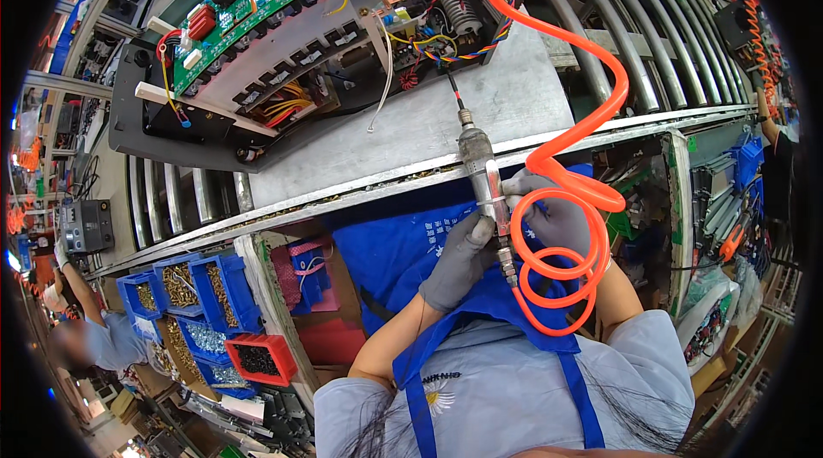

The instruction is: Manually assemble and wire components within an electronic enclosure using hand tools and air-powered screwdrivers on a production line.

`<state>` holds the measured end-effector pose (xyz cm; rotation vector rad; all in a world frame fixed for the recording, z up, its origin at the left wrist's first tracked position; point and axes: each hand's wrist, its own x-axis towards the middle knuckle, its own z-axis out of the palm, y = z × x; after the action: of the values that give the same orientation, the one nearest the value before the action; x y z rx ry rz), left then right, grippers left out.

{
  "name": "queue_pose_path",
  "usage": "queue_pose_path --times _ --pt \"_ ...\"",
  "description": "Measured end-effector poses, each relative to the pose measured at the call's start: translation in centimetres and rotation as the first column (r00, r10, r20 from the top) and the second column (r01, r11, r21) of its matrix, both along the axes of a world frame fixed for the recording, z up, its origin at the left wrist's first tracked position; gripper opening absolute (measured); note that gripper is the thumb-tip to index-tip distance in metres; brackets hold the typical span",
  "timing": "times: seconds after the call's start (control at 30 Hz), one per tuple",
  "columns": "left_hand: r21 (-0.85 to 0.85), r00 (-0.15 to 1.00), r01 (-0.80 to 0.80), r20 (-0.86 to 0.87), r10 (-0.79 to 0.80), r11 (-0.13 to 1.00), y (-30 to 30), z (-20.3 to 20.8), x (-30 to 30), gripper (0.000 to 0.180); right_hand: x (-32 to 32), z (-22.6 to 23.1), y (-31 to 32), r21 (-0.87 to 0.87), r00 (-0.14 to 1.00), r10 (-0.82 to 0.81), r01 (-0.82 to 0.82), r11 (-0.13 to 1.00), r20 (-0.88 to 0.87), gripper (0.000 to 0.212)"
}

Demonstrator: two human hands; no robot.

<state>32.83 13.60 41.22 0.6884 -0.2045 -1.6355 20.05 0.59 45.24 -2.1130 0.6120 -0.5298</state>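
Note:
An air screwdriver (477, 153) with a metal body is in front of my chest, tilted, its bit pointing away toward an open electronics unit. My left hand (459, 265), in a grey glove, is closed around its lower body. My right hand (566, 222), also gloved, has its fingers against the tool's right side, partly hidden by the coiled orange air hose (591, 128) joined to the tool's near end. Beyond the bit lies the unit's black chassis (201, 149), with a green circuit board (244, 19), heat sinks and coloured wires. A loose white wire (390, 85) hangs at its near side.
A grey metal plate (523, 89) lies on the roller conveyor (634, 29). Below left stand blue bins (227, 295) of screws and a red bin (287, 355) of black screws. Another person (111, 342) works at far left, one hand near a grey box (86, 226).

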Motion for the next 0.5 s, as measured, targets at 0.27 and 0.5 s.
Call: queue_pose_path --times 0.27,0.5 --pt "0.018 0.996 0.091 0.009 -0.091 0.996 0.1 -0.1 0.5 0.070 -0.8 -0.5 0.9 0.634 0.954 -0.252 0.096 0.768 0.160 0.035" --pt "0.125 0.765 0.282 0.568 -0.302 0.951 -1.0 1.0 2.1 0.057 2.7 -1.2 0.9 0.959 0.981 -0.180 -0.019 0.283 0.072 0.036"
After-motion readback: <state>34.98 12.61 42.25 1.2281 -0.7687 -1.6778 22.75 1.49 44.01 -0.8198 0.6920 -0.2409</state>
